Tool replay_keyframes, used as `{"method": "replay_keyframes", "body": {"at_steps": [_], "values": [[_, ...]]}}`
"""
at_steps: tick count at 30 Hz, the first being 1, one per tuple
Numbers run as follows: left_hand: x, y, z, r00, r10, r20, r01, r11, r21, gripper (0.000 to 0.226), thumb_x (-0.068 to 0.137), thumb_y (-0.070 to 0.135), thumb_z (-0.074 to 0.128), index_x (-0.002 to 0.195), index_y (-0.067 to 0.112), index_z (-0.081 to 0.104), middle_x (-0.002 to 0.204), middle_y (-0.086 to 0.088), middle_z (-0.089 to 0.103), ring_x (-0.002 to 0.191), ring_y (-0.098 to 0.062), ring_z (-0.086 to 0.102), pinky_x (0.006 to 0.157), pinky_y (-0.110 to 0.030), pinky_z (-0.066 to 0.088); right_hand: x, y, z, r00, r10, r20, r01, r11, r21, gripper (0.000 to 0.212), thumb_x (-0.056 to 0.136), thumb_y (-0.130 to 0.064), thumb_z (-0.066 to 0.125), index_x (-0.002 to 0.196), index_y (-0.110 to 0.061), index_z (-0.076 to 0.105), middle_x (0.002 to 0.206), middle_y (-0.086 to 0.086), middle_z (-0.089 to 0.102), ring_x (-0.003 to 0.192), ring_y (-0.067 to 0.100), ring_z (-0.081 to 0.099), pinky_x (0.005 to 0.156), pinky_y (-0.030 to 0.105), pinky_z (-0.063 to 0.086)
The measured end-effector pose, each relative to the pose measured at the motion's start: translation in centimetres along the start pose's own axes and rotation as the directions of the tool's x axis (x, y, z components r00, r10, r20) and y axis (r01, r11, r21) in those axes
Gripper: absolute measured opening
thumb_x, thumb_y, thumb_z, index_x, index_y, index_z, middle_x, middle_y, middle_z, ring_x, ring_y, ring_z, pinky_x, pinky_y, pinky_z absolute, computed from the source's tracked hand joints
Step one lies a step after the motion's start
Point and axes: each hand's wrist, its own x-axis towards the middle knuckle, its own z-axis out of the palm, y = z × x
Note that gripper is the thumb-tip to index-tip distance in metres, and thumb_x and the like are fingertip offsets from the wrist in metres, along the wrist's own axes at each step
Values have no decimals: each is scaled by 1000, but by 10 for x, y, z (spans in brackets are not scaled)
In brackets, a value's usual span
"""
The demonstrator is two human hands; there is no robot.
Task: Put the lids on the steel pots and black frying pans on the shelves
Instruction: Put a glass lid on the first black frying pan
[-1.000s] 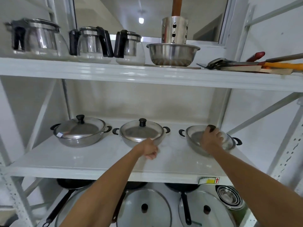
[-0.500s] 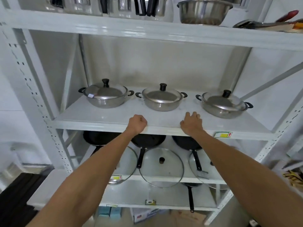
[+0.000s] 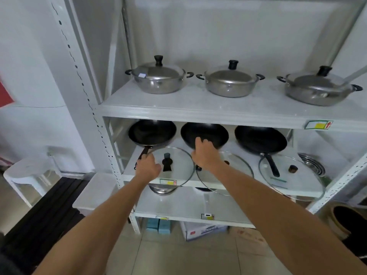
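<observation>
Three steel pots stand on the upper shelf [image 3: 198, 108], each with its lid on: left pot [image 3: 156, 80], middle pot [image 3: 230, 82], right pot [image 3: 317, 90]. One shelf down sit three uncovered black frying pans: left [image 3: 152, 132], middle [image 3: 208, 132], right [image 3: 260, 138]. A glass lid lies flat in front of each pan: left lid [image 3: 178, 161], middle lid [image 3: 236, 169], right lid [image 3: 292, 181]. My left hand [image 3: 148, 166] is closed over the left pan's handle, beside the left lid's edge. My right hand [image 3: 206, 153] covers the middle pan's handle, fingers at its near rim.
Nested steel bowls [image 3: 311, 165] sit at the right end of the pan shelf. A steel bowl [image 3: 162, 189] is on the shelf below, boxes [image 3: 204, 231] on the floor underneath. White stools [image 3: 25, 169] and a perforated shelf post [image 3: 87, 96] stand to the left.
My view dropped from the pot shelf to the pan shelf. Both hands left the upper shelf's front edge and moved down onto the left and middle pans' handles.
</observation>
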Motion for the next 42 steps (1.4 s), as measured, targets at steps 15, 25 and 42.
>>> {"method": "replay_keyframes", "body": {"at_steps": [15, 25, 42], "values": [[176, -130, 83, 986, 114, 121, -113, 993, -15, 47, 98, 11, 45, 143, -2, 37, 139, -24, 49, 124, -42, 54, 100, -43, 44, 130, -70, 253, 927, 236, 292, -280, 952, 122, 46, 91, -23, 51, 133, -4, 48, 122, 18, 60, 109, 35, 61, 76, 30, 45], [159, -124, 83, 973, 121, 199, -132, 990, 46, 53, 99, 16, 50, 147, 1, 33, 135, -23, 52, 120, -42, 56, 98, -46, 49, 73, -65, 245, 955, 217, 202, -255, 949, 188, 38, 90, -16, 52, 126, -5, 54, 111, 22, 62, 100, 40, 63, 74, 32, 47], [71, -106, 17, 955, 85, 284, -132, 980, 151, 48, 105, 25, 34, 148, 6, 42, 149, -17, 48, 132, -39, 49, 106, -42, 42, -79, -70, 193, 986, 4, 167, -44, 971, 234, 39, 86, -4, 52, 125, -5, 55, 98, 18, 65, 86, 34, 65, 75, 41, 57]]}}
